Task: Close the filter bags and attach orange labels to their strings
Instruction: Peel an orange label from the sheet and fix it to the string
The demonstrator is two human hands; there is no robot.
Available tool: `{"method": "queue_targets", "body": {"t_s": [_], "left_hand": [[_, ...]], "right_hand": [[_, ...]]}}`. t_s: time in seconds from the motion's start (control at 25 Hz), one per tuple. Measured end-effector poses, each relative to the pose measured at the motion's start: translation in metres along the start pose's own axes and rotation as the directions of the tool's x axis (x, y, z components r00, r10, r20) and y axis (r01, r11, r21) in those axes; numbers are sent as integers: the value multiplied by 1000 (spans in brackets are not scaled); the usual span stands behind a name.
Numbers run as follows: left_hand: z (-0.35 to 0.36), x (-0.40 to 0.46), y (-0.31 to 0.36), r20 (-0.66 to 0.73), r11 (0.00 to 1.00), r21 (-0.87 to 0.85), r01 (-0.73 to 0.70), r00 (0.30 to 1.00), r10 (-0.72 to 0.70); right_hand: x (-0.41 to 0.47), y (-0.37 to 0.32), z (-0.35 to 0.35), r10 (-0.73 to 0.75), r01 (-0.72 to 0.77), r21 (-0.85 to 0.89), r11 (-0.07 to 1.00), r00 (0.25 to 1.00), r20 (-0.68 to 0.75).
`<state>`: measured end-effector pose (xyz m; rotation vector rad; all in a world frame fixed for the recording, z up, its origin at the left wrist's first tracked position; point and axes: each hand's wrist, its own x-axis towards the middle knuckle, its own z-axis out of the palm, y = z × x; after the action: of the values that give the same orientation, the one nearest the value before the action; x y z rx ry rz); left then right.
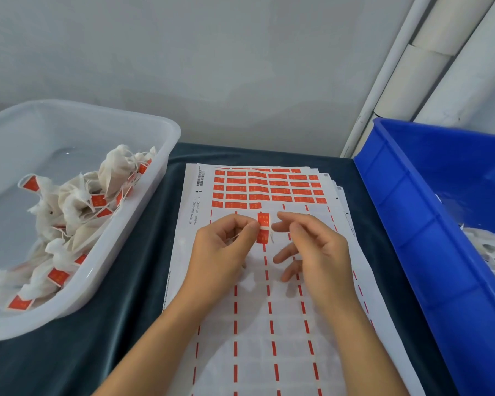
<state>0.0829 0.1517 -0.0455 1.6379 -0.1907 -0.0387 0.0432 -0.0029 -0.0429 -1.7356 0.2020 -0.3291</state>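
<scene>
A: The left hand [226, 247] has its thumb and forefinger pinched on an orange label [263, 228], which stands upright, half folded, just above the sheet. A thin string [272, 238] shows beside the label's lower half.

B: And the right hand [309, 250]?

A: Its fingers are spread and loosely bent, holding nothing, with the fingertips [280, 216] just beside the label. It looks ready to press the two halves together over the string, which would explain why the left hand keeps the label lifted off the paper.

B: Where is the bag itself?

A: Probably tucked under the left palm; a bit of white shows there, but the hand hides too much to be sure.

B: The sheet beneath?

A: The label sheet [269, 324] lies right under both hands, on top of a small stack. Its near rows are peeled bare and orange stickers remain only at the far end, so fresh ones stay within reach.

B: And the tubs?

A: The clear bin [132, 224] on the left holds finished bags [77, 201] with labels on. The blue crate [412, 224] on the right holds white unlabelled bags [486, 247]. Work seems to flow right to left across the dark cloth [120, 324].
</scene>
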Motion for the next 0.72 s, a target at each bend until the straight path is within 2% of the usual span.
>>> {"method": "queue_targets", "body": {"t_s": [0.16, 0.24, 0.4, 0.72], "left_hand": [[-2, -1, 0, 11, 999, -54, 7, 1000, -7], [-3, -2, 1, 25, 997, -74, -9, 1000, 11], [-3, 0, 0, 36, 999, -38, -29, 999, 30], [0, 1, -2, 27, 1000, -12, -27, 999, 27]], "right_hand": [[0, 0, 1, 44, -59, 67, 996, 979, 201], [0, 0, 1, 52, -77, 87, 993, 966, 251], [0, 2, 0, 5, -5, -4, 1000, 975, 224], [-1, 3, 0, -51, 54, -20, 998, 988, 144]]}}
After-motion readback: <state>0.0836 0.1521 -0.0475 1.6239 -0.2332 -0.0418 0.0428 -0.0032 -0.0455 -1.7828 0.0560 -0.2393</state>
